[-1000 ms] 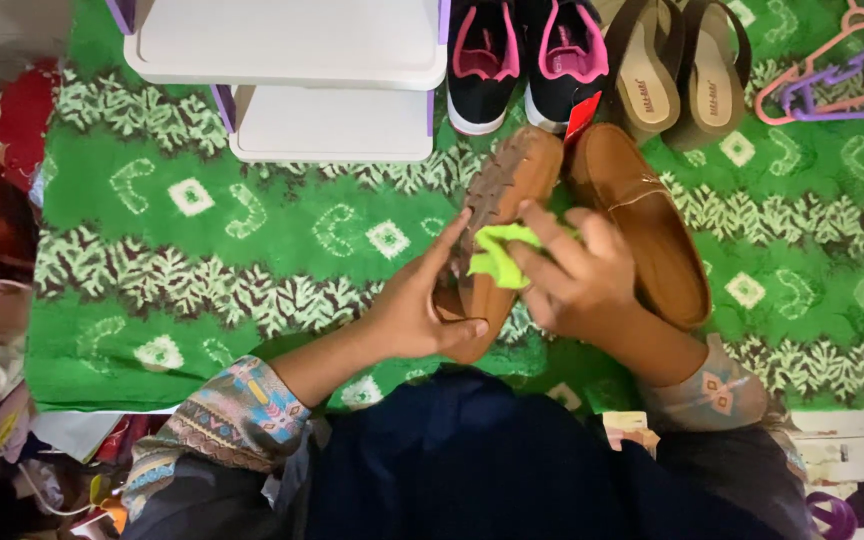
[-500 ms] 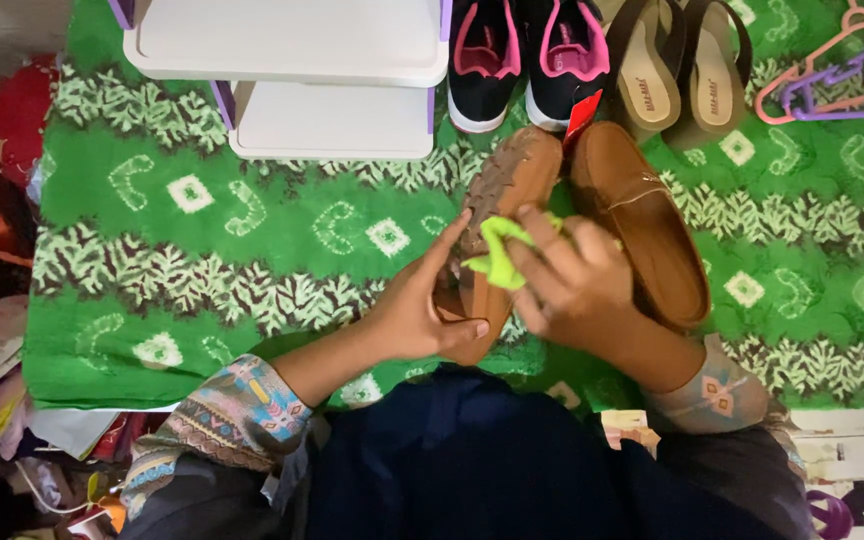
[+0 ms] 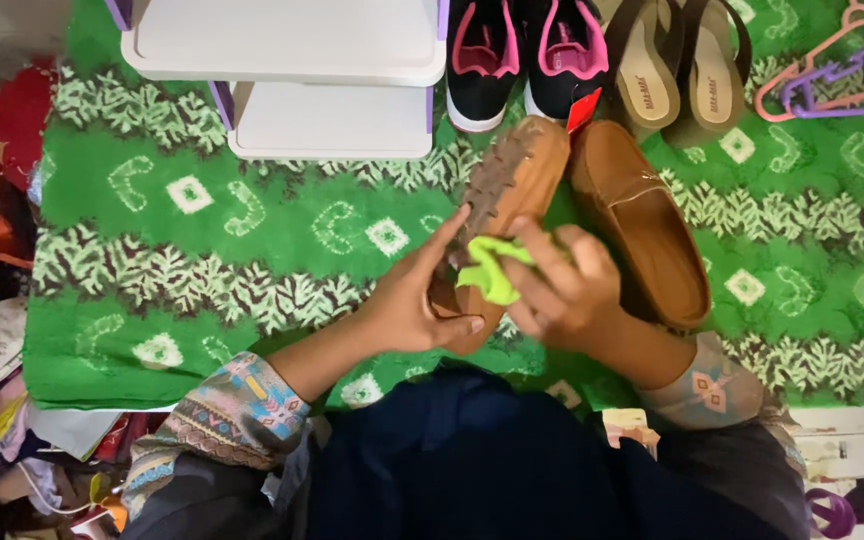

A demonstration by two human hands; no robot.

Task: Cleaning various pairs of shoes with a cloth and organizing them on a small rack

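Head view. Landmark: green cloth with pale leaf and square print (image 3: pixel 202 250), spread flat.

Item: tan leather slip-on shoe turned sole-up (image 3: pixel 500 200), held above the cloth's middle, toe pointing away. Left hand (image 3: pixel 417 300) curled around its heel end, forefinger stretched along the sole's edge, thumb tucked under.

Item: lime-green cleaning rag (image 3: pixel 487 268), bunched, pinched in the closed fingers of the right hand (image 3: pixel 562 285) and pressed against the sole.

Item: matching tan leather shoe, upright (image 3: pixel 642 225), on the cloth just right of the held shoe.

Far edge of cloth: white plastic two-tier rack (image 3: pixel 292 80); black sneakers with pink lining (image 3: pixel 527 55); brown wedge sandals (image 3: pixel 677 70); pink and purple hangers (image 3: pixel 832 75).
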